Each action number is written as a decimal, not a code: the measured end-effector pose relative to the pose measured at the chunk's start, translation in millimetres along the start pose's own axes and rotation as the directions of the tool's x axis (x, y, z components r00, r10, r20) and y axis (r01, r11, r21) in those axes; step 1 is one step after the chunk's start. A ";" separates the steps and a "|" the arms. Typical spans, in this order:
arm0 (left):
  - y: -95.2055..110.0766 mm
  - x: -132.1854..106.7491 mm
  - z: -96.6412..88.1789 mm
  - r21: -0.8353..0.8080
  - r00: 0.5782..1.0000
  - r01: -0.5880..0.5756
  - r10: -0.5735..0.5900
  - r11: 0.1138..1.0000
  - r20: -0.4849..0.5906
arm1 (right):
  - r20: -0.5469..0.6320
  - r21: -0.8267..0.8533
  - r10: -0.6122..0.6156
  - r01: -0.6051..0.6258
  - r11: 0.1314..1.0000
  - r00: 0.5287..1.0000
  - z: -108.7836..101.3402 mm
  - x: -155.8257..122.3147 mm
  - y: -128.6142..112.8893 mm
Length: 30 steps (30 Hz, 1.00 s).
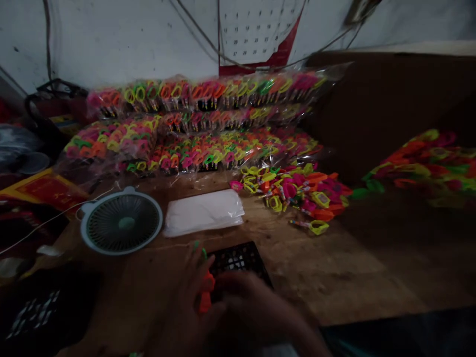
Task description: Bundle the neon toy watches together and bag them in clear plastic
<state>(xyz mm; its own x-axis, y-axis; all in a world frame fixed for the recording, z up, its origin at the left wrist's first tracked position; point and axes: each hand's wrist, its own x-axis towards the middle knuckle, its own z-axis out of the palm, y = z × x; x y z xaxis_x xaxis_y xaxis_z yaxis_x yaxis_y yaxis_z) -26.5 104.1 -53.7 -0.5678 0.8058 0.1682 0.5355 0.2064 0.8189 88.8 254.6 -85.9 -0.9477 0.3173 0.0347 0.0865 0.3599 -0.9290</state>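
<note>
Near the bottom middle my left hand (pixel 185 302) is closed around a bright orange plastic piece (pixel 206 296); a bit of green (pixel 204 253) shows by its fingertips. My right hand (pixel 253 300) is right beside it, its fingers bent toward the orange piece. Motion blur and darkness hide whether it touches or holds anything. Just beyond both hands lies a black perforated tray (pixel 256 255), partly covered by them. To the right is a loose pile of neon plastic toys (pixel 297 191), with a single yellow toy (pixel 318 227) in front.
A round fan (pixel 126 223) lies beside a stack of clear plastic bags (pixel 204 213). Bagged rows of neon toys (pixel 208 144) line the wall. Another black tray (pixel 48 307) sits lower left. More neon toys (pixel 427 168) are at right, near a brown cardboard box (pixel 372 109).
</note>
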 end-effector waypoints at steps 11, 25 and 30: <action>-7.8 28.5 -14.3 0.209 0.979 -0.191 0.202 0.959 -0.033 | -0.708 -0.537 0.167 -0.677 0.502 0.686 -131.1 158.5 32.9; -58.3 -32.7 22.0 0.222 0.887 0.461 -0.439 0.859 -0.143 | -0.602 -0.464 -0.220 -0.112 0.879 0.767 -109.3 121.1 51.1; -66.5 -25.6 21.3 0.315 0.930 0.365 -0.327 0.876 -0.169 | -0.489 0.234 0.104 0.016 0.972 0.866 -19.0 92.4 42.4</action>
<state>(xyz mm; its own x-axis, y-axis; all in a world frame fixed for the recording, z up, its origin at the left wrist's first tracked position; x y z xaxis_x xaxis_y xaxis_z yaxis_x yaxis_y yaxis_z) -34.2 81.5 -124.1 -0.8088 0.5878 -0.0188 0.4584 0.6501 0.6061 10.7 315.9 -115.1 -0.6617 0.7410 0.1141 -0.0031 0.1494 -0.9888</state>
